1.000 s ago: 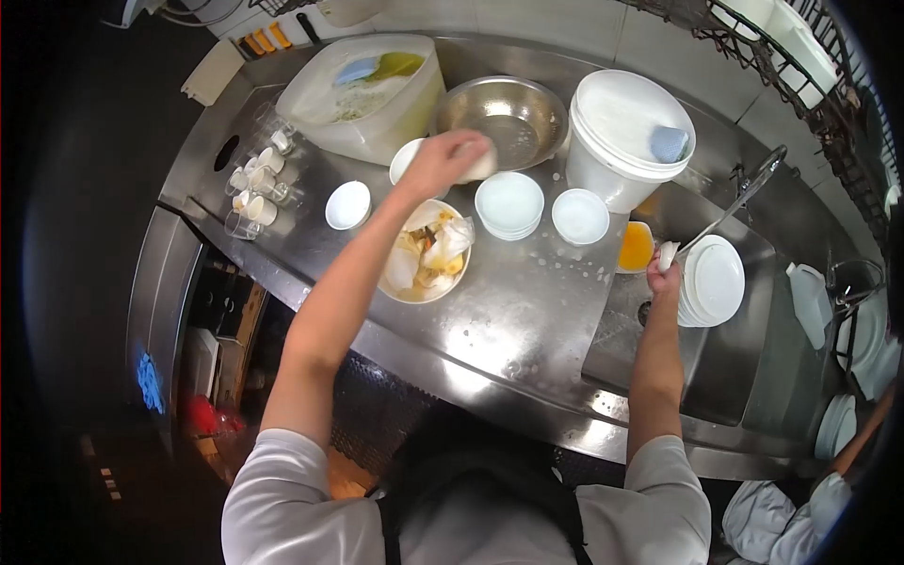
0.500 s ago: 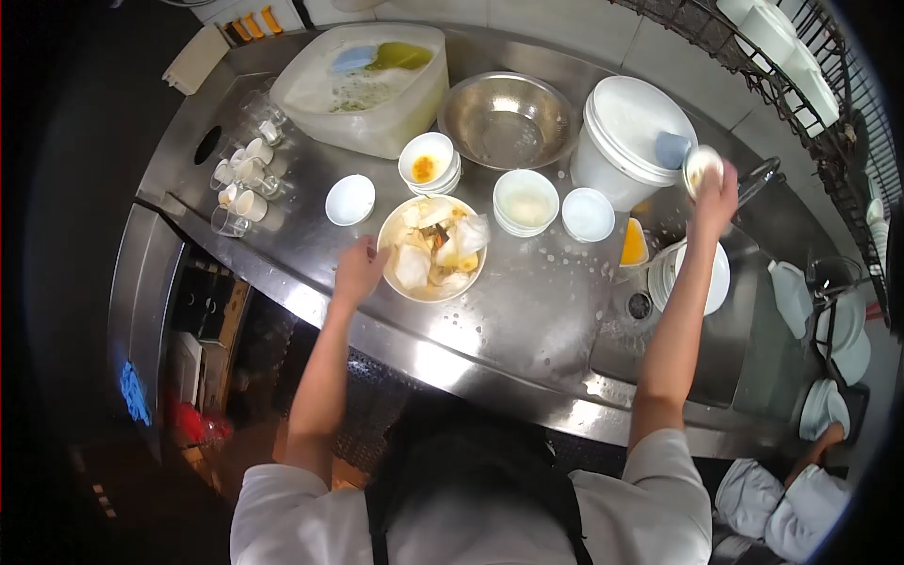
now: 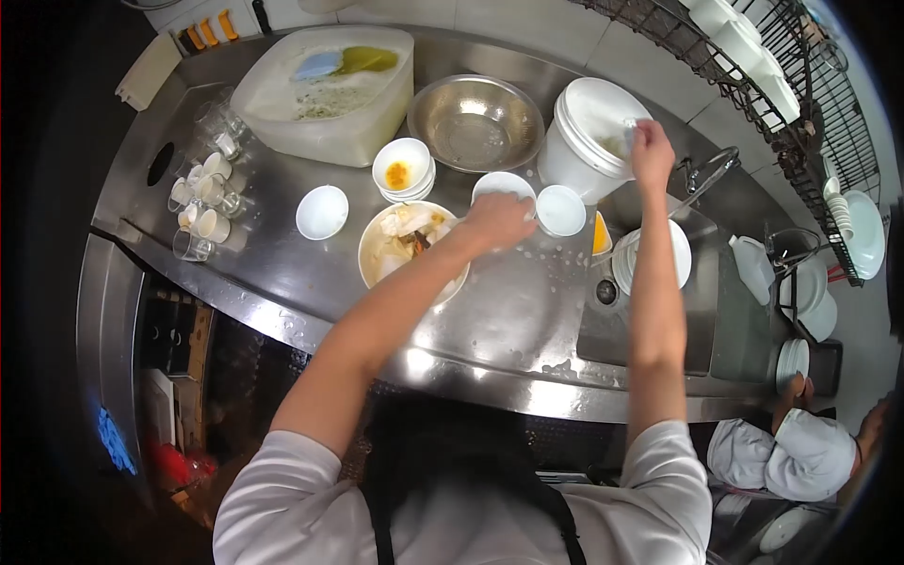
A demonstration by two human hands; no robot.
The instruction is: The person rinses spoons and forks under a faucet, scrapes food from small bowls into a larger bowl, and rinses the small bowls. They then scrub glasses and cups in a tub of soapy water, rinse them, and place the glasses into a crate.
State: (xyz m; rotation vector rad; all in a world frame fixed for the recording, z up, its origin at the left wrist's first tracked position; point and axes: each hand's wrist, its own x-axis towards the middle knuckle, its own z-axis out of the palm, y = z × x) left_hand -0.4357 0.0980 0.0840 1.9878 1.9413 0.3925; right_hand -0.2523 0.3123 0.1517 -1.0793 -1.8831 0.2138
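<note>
White bowl (image 3: pixel 504 185) sits partly under the left hand (image 3: pixel 502 223); from here I can't tell if it's pinched. Right hand (image 3: pixel 652 153) is up by the bucket (image 3: pixel 565 158), grip hidden too.

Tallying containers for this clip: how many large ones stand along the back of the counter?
3: the pale plastic tub at left, the metal basin in the middle, and the white bucket at right, by the right hand.

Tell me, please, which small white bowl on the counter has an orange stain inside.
The top bowl of the stack behind the scraps bowl; the other small bowls there show no visible orange.
</note>
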